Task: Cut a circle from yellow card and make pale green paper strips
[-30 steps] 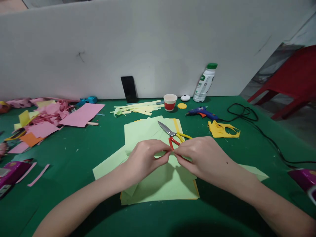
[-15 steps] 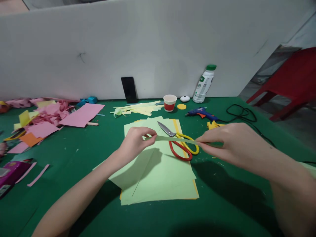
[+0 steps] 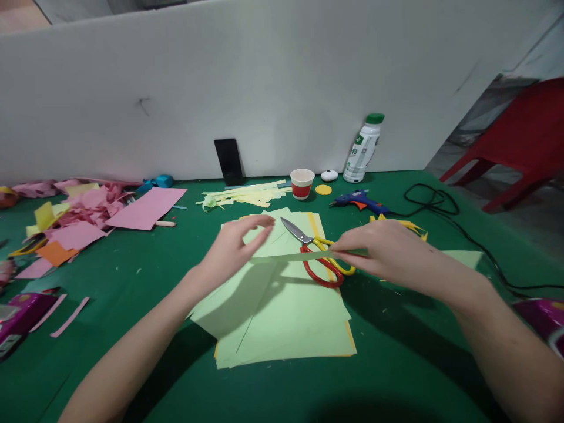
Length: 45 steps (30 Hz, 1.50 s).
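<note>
A narrow pale green paper strip stretches level above the paper stack, its right end pinched between the thumb and fingers of my right hand. My left hand is at the strip's other end, thumb and fingertips apart, with that end passing by the base of the thumb. Beneath lies a stack of light green paper sheets, with yellow edges showing at its sides. On the stack rest scissors with one red and one yellow handle, their blades pointing up and left, partly behind the strip.
Cut pale strips, a red and white paper cup, a blue glue gun with a black cord and a leaning bottle stand along the back. A phone leans on the white board. Pink paper scraps lie left.
My left hand has opened its pinch on the strip and shifted slightly left. My right hand has moved left, still gripping the strip. A purple object now shows at the right edge.
</note>
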Each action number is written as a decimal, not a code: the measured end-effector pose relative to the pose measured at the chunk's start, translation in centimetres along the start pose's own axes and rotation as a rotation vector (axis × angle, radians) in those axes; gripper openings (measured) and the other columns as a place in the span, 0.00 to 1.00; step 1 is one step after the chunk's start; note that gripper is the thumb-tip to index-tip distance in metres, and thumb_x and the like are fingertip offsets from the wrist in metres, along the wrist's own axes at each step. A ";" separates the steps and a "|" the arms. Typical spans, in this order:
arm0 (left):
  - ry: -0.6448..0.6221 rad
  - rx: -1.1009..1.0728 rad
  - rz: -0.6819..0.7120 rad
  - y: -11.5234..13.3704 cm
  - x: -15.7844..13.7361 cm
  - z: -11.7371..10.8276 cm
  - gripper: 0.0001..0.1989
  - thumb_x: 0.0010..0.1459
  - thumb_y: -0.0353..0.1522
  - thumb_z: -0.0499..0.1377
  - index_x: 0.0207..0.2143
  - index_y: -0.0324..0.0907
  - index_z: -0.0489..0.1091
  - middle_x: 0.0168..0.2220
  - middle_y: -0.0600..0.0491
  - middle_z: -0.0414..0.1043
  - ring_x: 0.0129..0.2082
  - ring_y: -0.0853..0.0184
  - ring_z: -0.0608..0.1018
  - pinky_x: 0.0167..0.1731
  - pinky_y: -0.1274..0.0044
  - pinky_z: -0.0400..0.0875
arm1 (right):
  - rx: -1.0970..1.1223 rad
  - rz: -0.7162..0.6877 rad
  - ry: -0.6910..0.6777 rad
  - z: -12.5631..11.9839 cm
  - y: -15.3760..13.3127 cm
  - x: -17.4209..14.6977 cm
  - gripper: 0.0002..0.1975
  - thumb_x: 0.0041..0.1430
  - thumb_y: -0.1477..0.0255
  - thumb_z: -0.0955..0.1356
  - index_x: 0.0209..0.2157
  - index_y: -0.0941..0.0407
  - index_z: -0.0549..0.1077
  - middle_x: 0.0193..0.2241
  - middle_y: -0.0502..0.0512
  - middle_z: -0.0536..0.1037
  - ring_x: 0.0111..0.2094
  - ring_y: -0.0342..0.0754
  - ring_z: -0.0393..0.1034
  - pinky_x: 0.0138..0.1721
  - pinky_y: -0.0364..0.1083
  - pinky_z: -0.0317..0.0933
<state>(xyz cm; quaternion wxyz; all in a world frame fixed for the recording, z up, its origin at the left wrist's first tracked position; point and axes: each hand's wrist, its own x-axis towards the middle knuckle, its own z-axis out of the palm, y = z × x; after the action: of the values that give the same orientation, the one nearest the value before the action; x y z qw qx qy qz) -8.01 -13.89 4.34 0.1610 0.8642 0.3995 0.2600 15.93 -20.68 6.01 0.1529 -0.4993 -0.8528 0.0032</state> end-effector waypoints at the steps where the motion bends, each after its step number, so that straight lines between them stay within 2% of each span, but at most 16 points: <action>1: -0.070 0.020 0.031 0.8 -0.5 0.3 0.15 0.59 0.39 0.49 0.43 0.42 0.67 0.44 0.50 0.73 0.42 0.64 0.75 0.41 0.73 0.69 | 0.040 -0.014 -0.033 0.4 -0.1 0.4 0.09 0.54 0.76 0.64 0.28 0.54 0.76 0.23 0.48 0.78 0.23 0.43 0.69 0.22 0.41 0.52; 2: -0.118 0.064 0.063 1.5 -0.9 0.7 0.18 0.57 0.42 0.51 0.46 0.42 0.66 0.45 0.49 0.72 0.42 0.63 0.75 0.40 0.72 0.69 | 0.083 -0.030 -0.064 0.8 -0.2 0.8 0.09 0.54 0.77 0.64 0.30 0.54 0.76 0.25 0.49 0.78 0.24 0.43 0.70 0.23 0.41 0.53; 4: -0.178 0.159 0.107 2.6 -1.7 1.5 0.18 0.57 0.42 0.52 0.45 0.41 0.66 0.40 0.48 0.75 0.36 0.62 0.77 0.33 0.74 0.69 | 0.145 -0.052 -0.083 1.5 -0.3 1.4 0.10 0.54 0.79 0.64 0.32 0.55 0.76 0.27 0.50 0.79 0.28 0.44 0.71 0.26 0.41 0.55; 6: -0.218 0.232 0.127 3.1 -2.1 1.9 0.13 0.59 0.37 0.50 0.39 0.40 0.69 0.30 0.51 0.76 0.27 0.66 0.76 0.24 0.78 0.65 | 0.181 -0.051 -0.068 2.1 -0.4 1.8 0.10 0.54 0.80 0.63 0.33 0.57 0.76 0.29 0.52 0.79 0.30 0.45 0.71 0.28 0.42 0.57; 8: -0.255 0.266 0.129 3.1 -2.2 2.2 0.12 0.60 0.32 0.48 0.31 0.39 0.70 0.23 0.54 0.73 0.20 0.70 0.73 0.19 0.80 0.58 | 0.223 -0.023 -0.026 2.5 -0.6 2.0 0.10 0.54 0.79 0.63 0.33 0.58 0.75 0.31 0.53 0.79 0.32 0.46 0.71 0.30 0.42 0.59; 12: -0.255 0.257 0.152 2.9 -2.1 2.4 0.14 0.60 0.29 0.47 0.26 0.38 0.68 0.20 0.55 0.71 0.17 0.73 0.68 0.18 0.80 0.52 | 0.321 -0.030 0.065 3.3 -1.6 2.1 0.07 0.54 0.78 0.63 0.30 0.59 0.74 0.31 0.54 0.78 0.33 0.46 0.71 0.34 0.43 0.61; 16: -0.222 0.251 0.171 2.8 -2.3 2.6 0.15 0.61 0.32 0.46 0.25 0.38 0.67 0.17 0.56 0.68 0.14 0.74 0.64 0.16 0.80 0.49 | 0.334 -0.113 0.120 4.0 -2.6 2.0 0.06 0.53 0.78 0.63 0.28 0.59 0.72 0.28 0.54 0.77 0.30 0.45 0.69 0.30 0.43 0.60; 20: -0.229 0.241 0.192 3.2 -2.6 2.1 0.13 0.60 0.29 0.47 0.24 0.38 0.66 0.17 0.57 0.66 0.14 0.75 0.63 0.17 0.80 0.49 | 0.332 -0.078 0.132 3.7 -2.8 1.9 0.06 0.51 0.80 0.63 0.25 0.58 0.70 0.25 0.52 0.75 0.26 0.44 0.67 0.28 0.42 0.58; 24: -0.243 0.229 0.167 3.6 -2.7 0.9 0.11 0.58 0.27 0.48 0.27 0.39 0.69 0.19 0.56 0.69 0.16 0.74 0.66 0.18 0.80 0.52 | 0.359 -0.001 0.095 2.3 -2.2 1.7 0.06 0.50 0.80 0.63 0.24 0.57 0.68 0.24 0.51 0.74 0.26 0.43 0.65 0.28 0.42 0.57; 29: -0.178 0.240 0.171 3.5 -2.9 -0.8 0.10 0.57 0.27 0.49 0.29 0.40 0.70 0.22 0.56 0.72 0.19 0.72 0.70 0.19 0.80 0.56 | 0.359 0.086 0.067 0.8 -0.9 1.4 0.06 0.51 0.79 0.63 0.24 0.56 0.66 0.24 0.50 0.72 0.25 0.42 0.65 0.27 0.41 0.57; 33: -0.190 0.267 0.178 3.1 -2.9 -2.4 0.14 0.59 0.30 0.48 0.28 0.41 0.72 0.20 0.55 0.72 0.18 0.71 0.71 0.19 0.80 0.58 | 0.344 0.138 0.057 0.1 0.5 1.1 0.05 0.53 0.76 0.62 0.25 0.56 0.66 0.26 0.51 0.72 0.27 0.44 0.66 0.28 0.43 0.59; 36: -0.231 0.300 0.138 2.7 -2.8 -3.1 0.13 0.60 0.34 0.48 0.33 0.42 0.72 0.27 0.54 0.75 0.23 0.69 0.74 0.22 0.80 0.64 | 0.296 0.144 0.053 0.0 0.4 1.0 0.05 0.54 0.76 0.62 0.26 0.56 0.66 0.26 0.52 0.73 0.28 0.44 0.66 0.28 0.43 0.59; 38: -0.231 0.345 0.109 2.6 -2.7 -2.8 0.12 0.59 0.36 0.50 0.40 0.42 0.70 0.36 0.51 0.75 0.32 0.65 0.76 0.28 0.76 0.68 | 0.260 0.123 0.023 0.3 -0.6 1.0 0.05 0.54 0.77 0.62 0.26 0.56 0.67 0.26 0.52 0.72 0.27 0.44 0.66 0.27 0.43 0.58; 41: -0.192 0.339 0.161 2.9 -2.6 -1.4 0.19 0.57 0.38 0.53 0.48 0.39 0.64 0.45 0.46 0.71 0.43 0.60 0.73 0.38 0.71 0.68 | 0.218 0.041 -0.008 1.0 -2.8 1.0 0.05 0.54 0.79 0.62 0.27 0.58 0.67 0.25 0.51 0.72 0.25 0.43 0.64 0.26 0.42 0.57; 43: -0.198 0.281 0.234 3.4 -2.7 -0.2 0.15 0.59 0.37 0.51 0.44 0.39 0.66 0.40 0.47 0.73 0.39 0.63 0.74 0.36 0.73 0.68 | 0.217 -0.009 0.011 1.6 -4.0 1.1 0.05 0.54 0.79 0.62 0.27 0.58 0.68 0.25 0.51 0.71 0.24 0.42 0.64 0.26 0.42 0.56; 45: -0.181 0.279 0.301 3.8 -2.9 0.7 0.11 0.61 0.33 0.48 0.34 0.39 0.69 0.28 0.52 0.73 0.28 0.67 0.74 0.27 0.77 0.66 | 0.235 -0.031 0.038 2.1 -4.7 1.1 0.05 0.55 0.79 0.62 0.27 0.59 0.68 0.25 0.52 0.71 0.25 0.43 0.64 0.26 0.42 0.57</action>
<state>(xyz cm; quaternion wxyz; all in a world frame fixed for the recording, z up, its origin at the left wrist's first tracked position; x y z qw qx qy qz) -6.90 -18.58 4.62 0.0345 0.9478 0.2820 0.1449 10.89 -21.79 5.08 0.2264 -0.4645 -0.8512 0.0915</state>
